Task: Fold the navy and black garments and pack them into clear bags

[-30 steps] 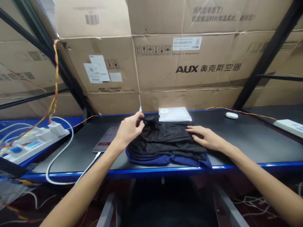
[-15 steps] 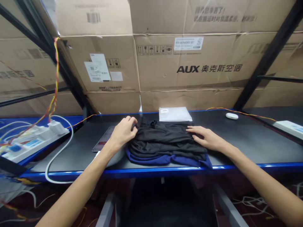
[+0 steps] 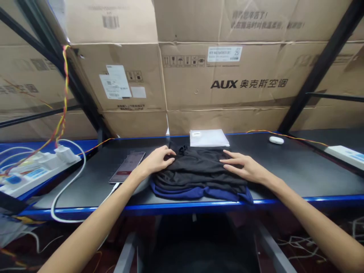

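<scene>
A folded black garment [image 3: 199,167] lies at the front of the dark tabletop, with navy blue fabric [image 3: 187,192] showing beneath its near edge. My left hand [image 3: 157,161] rests at the garment's upper left side, its fingers bent and a gap between thumb and forefinger. On the right side, my right hand [image 3: 246,167] touches the black cloth with fingers spread. A small bunched black tie or knot [image 3: 183,150] sits along the garment's far edge. Fingertips of both hands lie against the cloth.
Behind the garment is a white plastic packet [image 3: 209,138]. A phone [image 3: 127,167] with a white cable lies to the left, near a loaded power strip [image 3: 40,168]. At right are a small white case [image 3: 276,140] and another power strip [image 3: 347,154]. Cardboard [image 3: 187,91] walls the back.
My left hand has moved right and slightly down onto the garment, its thumb and forefinger now parted, uncovering more of the phone. My right hand has shifted slightly left, fingers more spread.
</scene>
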`<action>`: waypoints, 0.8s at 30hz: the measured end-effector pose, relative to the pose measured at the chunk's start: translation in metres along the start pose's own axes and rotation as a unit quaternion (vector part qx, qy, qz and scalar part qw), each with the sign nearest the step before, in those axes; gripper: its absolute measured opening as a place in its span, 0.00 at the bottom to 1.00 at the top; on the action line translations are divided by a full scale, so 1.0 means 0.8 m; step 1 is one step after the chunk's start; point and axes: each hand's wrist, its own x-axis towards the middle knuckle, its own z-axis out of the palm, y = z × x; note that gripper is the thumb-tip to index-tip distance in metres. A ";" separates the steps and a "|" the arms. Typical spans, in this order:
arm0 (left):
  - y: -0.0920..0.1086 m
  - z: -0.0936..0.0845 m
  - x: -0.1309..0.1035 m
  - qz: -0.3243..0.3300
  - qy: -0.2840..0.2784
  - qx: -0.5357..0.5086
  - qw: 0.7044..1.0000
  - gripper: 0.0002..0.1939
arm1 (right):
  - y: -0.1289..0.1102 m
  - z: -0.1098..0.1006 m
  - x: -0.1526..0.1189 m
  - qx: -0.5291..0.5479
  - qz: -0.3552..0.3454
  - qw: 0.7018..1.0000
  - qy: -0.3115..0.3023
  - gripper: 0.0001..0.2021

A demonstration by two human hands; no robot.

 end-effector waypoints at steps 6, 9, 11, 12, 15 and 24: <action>0.016 -0.012 -0.002 0.027 0.029 -0.034 0.999 0.07 | -0.004 0.005 0.002 0.024 -0.019 0.999 0.039 0.14; 0.024 -0.021 -0.008 0.028 0.054 -0.077 0.995 0.07 | -0.010 0.007 0.001 0.017 -0.030 0.997 0.069 0.12; 0.031 -0.029 -0.015 0.022 0.065 -0.102 0.992 0.07 | -0.016 0.005 -0.001 0.016 -0.039 0.993 0.106 0.11; 0.035 -0.033 -0.020 0.020 0.067 -0.113 0.991 0.07 | -0.020 0.002 -0.004 0.019 -0.043 0.990 0.130 0.11; 0.045 -0.047 -0.037 0.033 0.047 -0.144 0.988 0.06 | -0.035 -0.009 -0.014 0.033 -0.063 0.980 0.185 0.09; 0.048 -0.053 -0.074 0.069 -0.145 -0.148 0.976 0.11 | -0.068 -0.010 -0.045 0.051 -0.121 0.991 -0.010 0.10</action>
